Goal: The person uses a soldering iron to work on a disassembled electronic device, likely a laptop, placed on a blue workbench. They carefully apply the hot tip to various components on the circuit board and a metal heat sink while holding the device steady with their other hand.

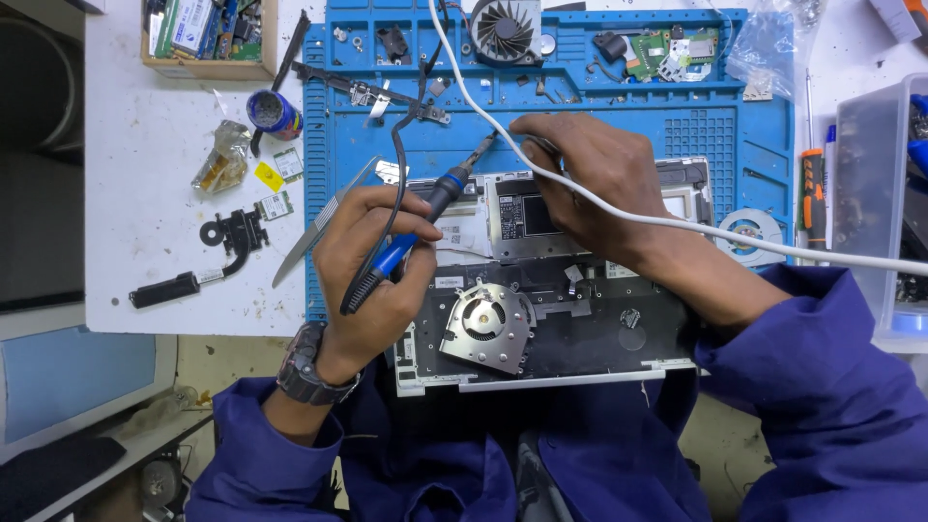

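Observation:
An opened laptop chassis (541, 362) lies on a blue repair mat (619, 106), its silver fan (486, 324) and dark circuit board exposed. My left hand (372, 261) grips a soldering iron (440, 198) with a blue and black handle; its tip points up and right toward my right hand. My right hand (590, 184) rests on the chassis with fingertips pinched near the iron's tip; what it pinches is too small to tell. A white cable (773, 246) runs across my right wrist.
A loose black fan (506, 29) and a green circuit board (662, 53) sit in the mat's top trays. A cardboard box of parts (208, 39), a small blue pot (273, 111) and black hinges (232, 237) lie on the white table at left. A clear plastic bin (875, 193) stands at right.

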